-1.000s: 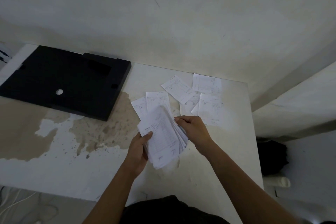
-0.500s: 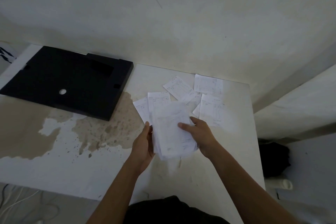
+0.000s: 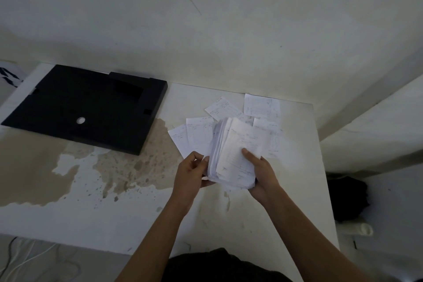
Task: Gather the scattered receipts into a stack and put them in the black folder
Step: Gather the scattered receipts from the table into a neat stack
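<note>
A thick stack of white receipts (image 3: 233,151) stands nearly on edge above the table, held between both hands. My right hand (image 3: 263,174) grips its right side with the thumb on the top sheet. My left hand (image 3: 190,174) presses against its left edge with the fingers curled. Several loose receipts (image 3: 262,105) still lie flat on the table behind the stack, some partly hidden by it. The black folder (image 3: 87,107) lies closed and flat at the far left of the table, apart from both hands.
The white table (image 3: 114,220) has a large brown worn patch in front of the folder. A wall runs along its far edge. Dark objects and a pale roll sit on the floor to the right; cables lie at the lower left.
The stack has been turned from lying fanned and flat in my hands to nearly upright, and its sheets have been squared together. My right thumb now lies on the top sheet.
</note>
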A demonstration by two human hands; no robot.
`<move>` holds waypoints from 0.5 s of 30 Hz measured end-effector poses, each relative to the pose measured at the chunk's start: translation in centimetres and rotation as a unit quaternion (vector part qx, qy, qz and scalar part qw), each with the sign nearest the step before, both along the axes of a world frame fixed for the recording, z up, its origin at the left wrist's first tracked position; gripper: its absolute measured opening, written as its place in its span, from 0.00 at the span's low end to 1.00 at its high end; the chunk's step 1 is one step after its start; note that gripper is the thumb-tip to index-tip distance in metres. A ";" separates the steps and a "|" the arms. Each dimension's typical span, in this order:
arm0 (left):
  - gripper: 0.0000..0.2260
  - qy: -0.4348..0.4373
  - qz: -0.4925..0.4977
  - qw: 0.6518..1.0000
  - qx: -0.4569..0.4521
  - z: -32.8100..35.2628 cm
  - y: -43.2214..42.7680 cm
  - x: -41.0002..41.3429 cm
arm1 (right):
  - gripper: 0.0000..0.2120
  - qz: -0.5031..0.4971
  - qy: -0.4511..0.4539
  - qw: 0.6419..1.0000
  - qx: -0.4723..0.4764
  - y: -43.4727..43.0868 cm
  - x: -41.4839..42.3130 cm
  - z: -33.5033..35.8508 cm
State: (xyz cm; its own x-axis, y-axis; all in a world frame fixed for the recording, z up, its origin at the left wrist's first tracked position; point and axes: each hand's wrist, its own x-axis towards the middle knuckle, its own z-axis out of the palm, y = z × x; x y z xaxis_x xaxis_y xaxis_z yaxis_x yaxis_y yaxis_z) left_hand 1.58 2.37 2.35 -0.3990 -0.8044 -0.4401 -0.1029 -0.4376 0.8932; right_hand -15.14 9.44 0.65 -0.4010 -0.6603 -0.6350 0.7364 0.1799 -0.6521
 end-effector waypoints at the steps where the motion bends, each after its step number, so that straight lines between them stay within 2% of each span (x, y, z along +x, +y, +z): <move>1: 0.11 0.000 0.012 1.000 -0.006 0.1 0.2 -0.2 | 0.19 -0.015 -0.008 1.000 -0.008 -0.1 0.2 0.0; 5: 0.10 -0.001 0.069 0.997 -0.025 0.6 1.0 -0.8 | 0.19 -0.044 -0.044 0.998 -0.023 -0.3 0.7 0.0; 8: 0.10 -0.038 0.081 0.992 -0.086 0.8 1.0 -0.9 | 0.20 -0.018 -0.036 0.998 -0.049 -0.1 0.8 0.1; 11: 0.10 -0.074 0.035 0.982 -0.172 1.5 0.2 -0.7 | 0.30 0.042 -0.043 0.995 -0.083 0.1 0.9 0.7; 13: 0.10 -0.119 -0.002 0.959 -0.255 2.1 -0.6 -0.5 | 0.28 0.067 -0.035 0.991 -0.111 0.0 0.6 0.7; 15: 0.10 -0.182 -0.005 0.917 -0.354 3.1 -1.3 -0.4 | 0.25 0.064 -0.034 0.988 -0.138 0.0 0.5 0.2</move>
